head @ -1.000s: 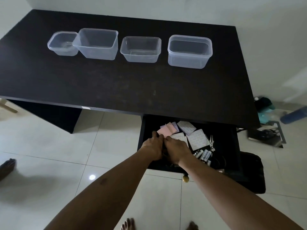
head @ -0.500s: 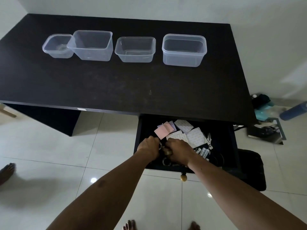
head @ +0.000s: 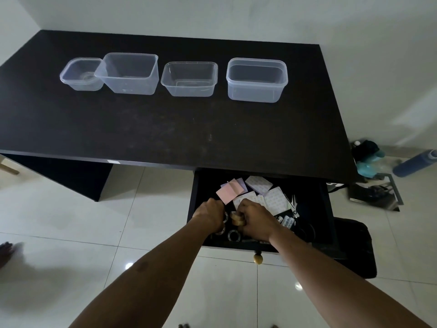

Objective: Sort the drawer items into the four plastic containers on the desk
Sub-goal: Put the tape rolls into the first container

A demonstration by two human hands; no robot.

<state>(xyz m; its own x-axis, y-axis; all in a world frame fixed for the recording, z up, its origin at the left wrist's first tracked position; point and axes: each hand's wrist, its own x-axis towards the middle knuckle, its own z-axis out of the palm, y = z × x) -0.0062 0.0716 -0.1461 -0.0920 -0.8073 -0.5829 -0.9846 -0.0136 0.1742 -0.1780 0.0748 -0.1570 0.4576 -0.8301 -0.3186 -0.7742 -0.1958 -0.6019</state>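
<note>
Four clear plastic containers stand in a row on the black desk (head: 165, 129): a small one (head: 81, 74) at the left, a tall one (head: 132, 73), a shallow one (head: 189, 79) and a squarish one (head: 257, 79) at the right. Below the desk's front edge the drawer (head: 326, 209) is pulled out. Both my hands are inside it. My left hand (head: 210, 213) is closed over dark tape rolls (head: 233, 235). My right hand (head: 256, 220) grips a tan tape roll (head: 236, 220). Pink sticky notes (head: 229, 192), white sticker sheets (head: 275, 201), scissors (head: 293, 204) and batteries (head: 287, 221) lie around them.
The drawer's brass knob (head: 258, 258) points toward me. A black bag (head: 357, 247) sits on the tiled floor right of the drawer. A blue bottle (head: 413, 163) and teal items (head: 367, 162) lie further right. Another person's foot (head: 6, 250) shows at the left edge.
Both hands have drawn back from the sticky notes toward the drawer's front. The right hand has closed on a tan tape roll. The view has tilted slightly.
</note>
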